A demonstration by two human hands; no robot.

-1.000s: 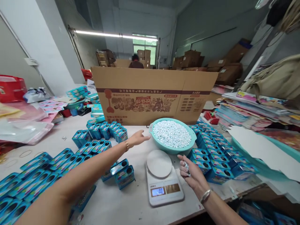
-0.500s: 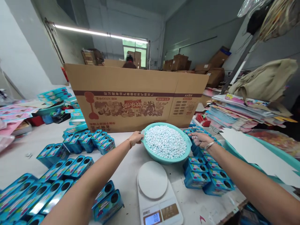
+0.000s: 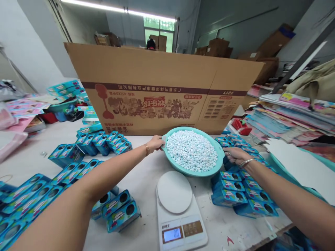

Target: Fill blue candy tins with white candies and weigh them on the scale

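Note:
A turquoise plastic basin, heaped with small white and pale-blue candies, stands behind the kitchen scale. My left hand is closed on the handle at its left rim. At the opposite rim my right hand has its fingers curled on the edge, just above the rows of blue boxes. The white scale has a bare round platform, and its lit display reads 0.0. Blue candy boxes with round dark openings stand in rows on the right and left.
A large printed cardboard carton rises behind the basin. Stacked printed sheets and a red tape dispenser are at the right. White card lies over another turquoise tub. A person's head shows beyond the carton.
The camera view has tilted down and moved closer. Both hands remain at the basin's rim; the basin appears slightly farther right in view. The scale still reads 0.0.

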